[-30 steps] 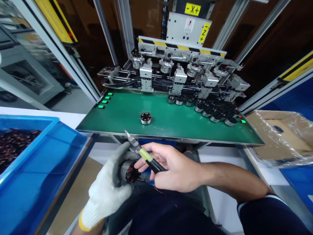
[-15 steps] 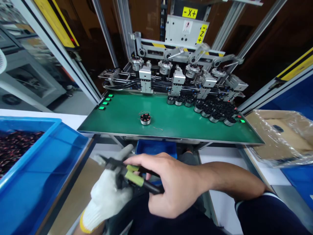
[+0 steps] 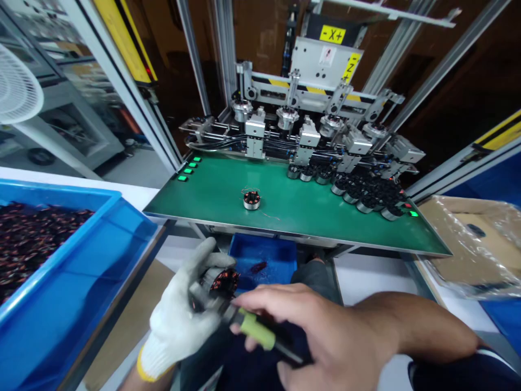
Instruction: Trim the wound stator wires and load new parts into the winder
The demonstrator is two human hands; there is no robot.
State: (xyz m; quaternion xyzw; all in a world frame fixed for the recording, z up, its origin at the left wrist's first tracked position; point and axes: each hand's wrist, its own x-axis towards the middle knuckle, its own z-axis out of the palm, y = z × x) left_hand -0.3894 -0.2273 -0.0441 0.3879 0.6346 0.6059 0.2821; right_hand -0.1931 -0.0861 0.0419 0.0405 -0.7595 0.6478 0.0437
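In my left hand (image 3: 179, 312), in a white knit glove with a yellow cuff, is a motor stator (image 3: 225, 279) with copper windings facing right. The gloved fingers wrap round its metal side. My right hand (image 3: 301, 320), bare, grips a pair of pliers (image 3: 258, 330) with black and yellow-green handles. Their blurred jaws lie at the lower edge of the held stator; whether they touch it I cannot tell. Another wound stator (image 3: 252, 201) with loose wire ends stands on the green worktop (image 3: 211, 190), a thin wire scrap lying near it.
Several stators (image 3: 366, 202) crowd the worktop's right side, before a winding machine (image 3: 309, 133) with metal arms. A blue bin (image 3: 134, 228) of dark and copper bits stands left. Below the worktop is a blue tray (image 3: 280, 244) with scraps; a plastic-lined carton (image 3: 439, 217) sits right.
The pliers have moved right and down from across the gloved hand, and the stator in my left hand now shows. The machine's arms have swung upright. The view has shifted slightly.
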